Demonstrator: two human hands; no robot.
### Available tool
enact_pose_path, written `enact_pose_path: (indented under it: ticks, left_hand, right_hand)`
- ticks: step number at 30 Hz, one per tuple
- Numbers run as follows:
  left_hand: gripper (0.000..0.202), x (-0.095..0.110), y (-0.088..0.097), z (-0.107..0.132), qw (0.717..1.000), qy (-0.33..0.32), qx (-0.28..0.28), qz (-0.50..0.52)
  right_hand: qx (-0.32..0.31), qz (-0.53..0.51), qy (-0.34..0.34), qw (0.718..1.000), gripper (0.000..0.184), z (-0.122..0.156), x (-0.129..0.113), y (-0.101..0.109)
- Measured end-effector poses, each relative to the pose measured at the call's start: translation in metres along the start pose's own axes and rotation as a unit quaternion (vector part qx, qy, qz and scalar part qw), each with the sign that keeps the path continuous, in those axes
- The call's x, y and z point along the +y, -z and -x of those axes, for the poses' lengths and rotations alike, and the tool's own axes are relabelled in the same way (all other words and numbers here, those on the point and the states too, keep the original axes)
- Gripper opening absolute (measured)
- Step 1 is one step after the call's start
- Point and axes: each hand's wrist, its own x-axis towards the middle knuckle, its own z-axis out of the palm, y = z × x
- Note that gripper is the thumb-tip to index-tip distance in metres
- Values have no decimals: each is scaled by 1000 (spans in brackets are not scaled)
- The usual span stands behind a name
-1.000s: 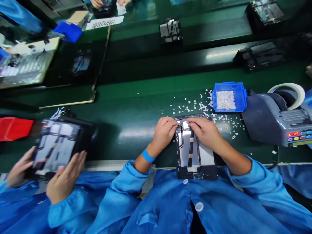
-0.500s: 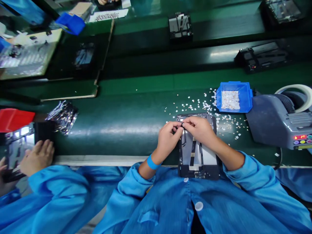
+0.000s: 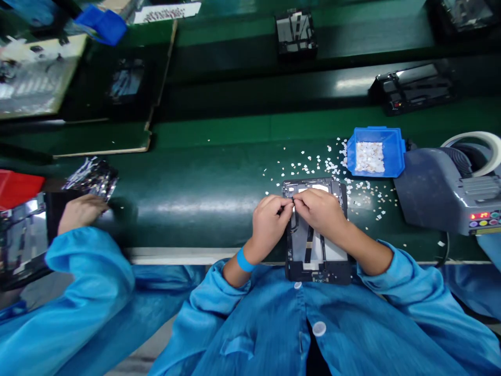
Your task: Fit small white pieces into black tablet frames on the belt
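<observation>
An opened tablet chassis (image 3: 315, 250) lies on the green belt (image 3: 203, 183) right in front of me, its long side pointing away. My left hand (image 3: 270, 223) and my right hand (image 3: 321, 211) meet over its upper left part. Both hands are closed in a pinch, fingertips touching each other around a small dark piece that I cannot make out. A blue band sits on my left wrist (image 3: 243, 259).
A blue bin (image 3: 376, 152) of small white bits stands behind the chassis, with white scraps (image 3: 313, 166) scattered around. A grey tape dispenser (image 3: 450, 190) is at right. At left, a co-worker's hand (image 3: 81, 212) rests by a foil bag (image 3: 92, 177) and a red tray (image 3: 18, 189).
My fingertips came together into a pinch over the chassis top. The co-worker at left put down a device and moved a hand toward the foil bag. The view shifted slightly.
</observation>
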Motion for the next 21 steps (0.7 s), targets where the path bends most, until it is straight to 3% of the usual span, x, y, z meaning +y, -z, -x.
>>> enact_pose_path:
  ticks: [3,6,9,11,13,16,18,21]
  left_hand:
    - [11,1,-1,-3,999,37,-15,36]
    - [8,-3,-3,-8,980,140,-38,135]
    - [9,-11,-5,-13,944,216,-51,245]
    - [11,-16,-7,-15,929,233,-44,283]
    - [13,-17,-9,-16,925,236,-37,297]
    - [15,-15,-11,-16,928,231,-30,290]
    - [14,-11,-11,-15,934,223,-26,279]
    - [10,-6,-11,-13,945,203,-18,254]
  right_hand:
    - [25,22,-20,999,23,-5,8,10]
    - [86,90,-99,987,18,-10,43,46]
    - [155,188,-237,940,16,-10,85,89]
    - [156,195,-229,941,16,-7,94,100]
    - [113,138,-147,973,19,-2,80,89]
    - [17,29,-35,999,24,2,37,49]
    - [-12,0,-7,1000,26,1,15,23]
    - [-12,3,-2,1000,25,-3,2,2]
